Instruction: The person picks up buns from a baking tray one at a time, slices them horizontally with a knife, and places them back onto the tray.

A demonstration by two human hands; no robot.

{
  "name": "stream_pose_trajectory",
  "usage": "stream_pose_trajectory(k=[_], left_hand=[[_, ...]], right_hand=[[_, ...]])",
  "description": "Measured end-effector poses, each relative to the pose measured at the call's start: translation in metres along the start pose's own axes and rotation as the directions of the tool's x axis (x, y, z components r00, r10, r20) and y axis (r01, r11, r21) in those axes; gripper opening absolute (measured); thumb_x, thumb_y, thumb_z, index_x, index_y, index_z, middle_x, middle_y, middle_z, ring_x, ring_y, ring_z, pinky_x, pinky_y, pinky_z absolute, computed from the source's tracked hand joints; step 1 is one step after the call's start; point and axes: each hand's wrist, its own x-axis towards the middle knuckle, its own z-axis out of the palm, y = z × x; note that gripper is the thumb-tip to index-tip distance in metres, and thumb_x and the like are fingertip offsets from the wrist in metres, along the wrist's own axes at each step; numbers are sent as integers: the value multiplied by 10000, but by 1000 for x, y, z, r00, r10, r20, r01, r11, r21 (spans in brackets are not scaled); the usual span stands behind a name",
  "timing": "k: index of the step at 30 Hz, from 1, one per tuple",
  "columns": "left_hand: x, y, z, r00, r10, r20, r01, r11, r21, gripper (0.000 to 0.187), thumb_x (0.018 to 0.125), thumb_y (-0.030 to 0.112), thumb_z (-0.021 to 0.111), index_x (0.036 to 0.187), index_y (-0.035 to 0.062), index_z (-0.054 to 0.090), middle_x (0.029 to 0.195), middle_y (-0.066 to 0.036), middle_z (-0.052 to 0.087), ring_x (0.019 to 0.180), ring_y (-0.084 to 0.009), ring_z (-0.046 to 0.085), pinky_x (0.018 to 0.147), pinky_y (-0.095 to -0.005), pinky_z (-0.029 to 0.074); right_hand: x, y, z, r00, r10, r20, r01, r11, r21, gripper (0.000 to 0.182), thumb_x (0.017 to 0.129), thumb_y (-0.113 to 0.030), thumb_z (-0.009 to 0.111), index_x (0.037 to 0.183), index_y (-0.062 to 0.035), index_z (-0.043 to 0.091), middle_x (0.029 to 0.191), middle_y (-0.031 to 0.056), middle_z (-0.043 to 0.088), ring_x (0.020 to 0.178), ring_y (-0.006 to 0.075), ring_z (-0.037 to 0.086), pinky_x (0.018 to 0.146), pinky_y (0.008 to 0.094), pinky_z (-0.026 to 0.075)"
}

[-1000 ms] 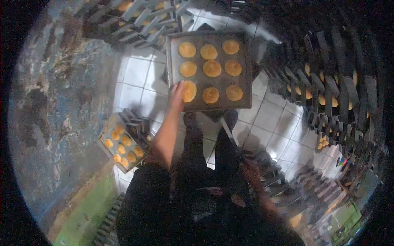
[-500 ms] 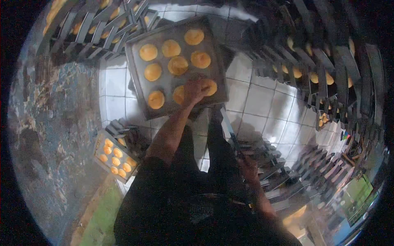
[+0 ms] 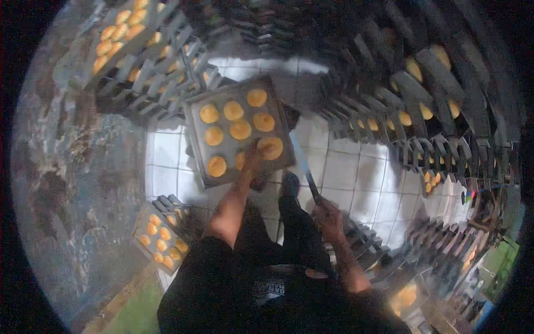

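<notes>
A dark baking tray (image 3: 196, 146) with several round golden buns sits in front of me, slightly tilted. My left hand (image 3: 255, 160) reaches over its near edge, with the fingers at a bun (image 3: 271, 148) near the right corner. The fingers are blurred, so their grip does not show clearly. My right hand (image 3: 328, 216), lower right, is wrapped round the dark handle of a long knife (image 3: 302, 161). The pale blade points up toward the tray's right edge and is apart from the buns.
Racks (image 3: 411, 119) with trays of buns line the right side. Another loaded rack (image 3: 167, 72) stands at upper left. At lower left is a smaller-looking bun tray (image 3: 146, 224) beside a worn wall (image 3: 78, 183). Pale floor tiles (image 3: 347, 167) lie below.
The tray appears lower in view and the left hand is still at its near right buns. My right hand has come up and forward, and the knife now shows more clearly.
</notes>
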Motion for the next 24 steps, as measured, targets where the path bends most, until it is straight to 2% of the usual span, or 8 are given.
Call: stream_pose_trajectory(k=[2,3,5,6,8,10,17,24], left_hand=[[-14,59,-46,991,-120,54,123,697,-707,598,908,342,717,1370,49,474,1209,-89,631,1123,-291,619,950,-444,511],[-22,81,-71,995,-96,16,80,710,-699,598,908,342,717,1370,49,474,1209,-89,631,1123,-291,619,950,-444,511],[-43,126,-120,993,-77,91,113,385,-916,461,984,362,618,1323,55,557,1228,-121,638,1144,-232,602,1004,-411,460],[-52,160,-136,998,-63,18,36,295,-955,448,1024,417,528,1278,51,578,1194,-94,658,1123,-221,615,979,-393,471],[-62,187,-170,993,-113,-46,-15,256,-967,495,975,494,570,1234,72,593,1166,-89,669,1082,-228,638,946,-413,504],[-63,189,-206,990,-138,-41,-19,155,-988,525,908,586,630,1112,103,646,1059,-67,707,974,-226,685,879,-434,554],[-87,218,-256,953,-197,-230,-204,142,-968,487,887,577,667,1040,115,668,919,-37,715,804,-202,691,737,-380,556],[-86,202,-266,962,-197,-191,-163,153,-975,460,880,559,685,1035,126,669,932,-27,723,836,-188,705,772,-383,576]], right_hand=[[9,-64,-4,998,63,23,-64,997,49,372,992,-174,581,1320,0,580,855,27,643,742,125,554,682,311,483],[9,-102,-4,997,66,51,-76,972,224,366,994,-179,576,1313,0,584,841,18,630,718,105,529,656,294,467],[10,-126,10,995,20,98,-58,915,400,360,996,-184,571,1306,-1,588,828,9,618,693,84,504,630,277,451],[20,-113,28,994,-75,84,19,844,536,366,998,-194,571,1308,0,589,825,9,613,682,79,499,621,264,443],[26,-127,49,977,-202,71,105,739,666,372,999,-204,571,1310,1,591,823,9,608,671,73,493,612,252,436],[24,-158,60,968,-243,60,235,965,115,416,996,-219,589,1346,5,573,813,-1,592,666,65,481,596,230,417],[-5,-207,87,868,-496,8,472,831,294,453,1000,-204,593,1392,16,535,884,-3,610,776,94,546,712,270,472],[-31,-218,87,905,-421,59,374,855,360,448,996,-182,588,1391,24,533,934,16,634,800,93,551,753,269,480]])
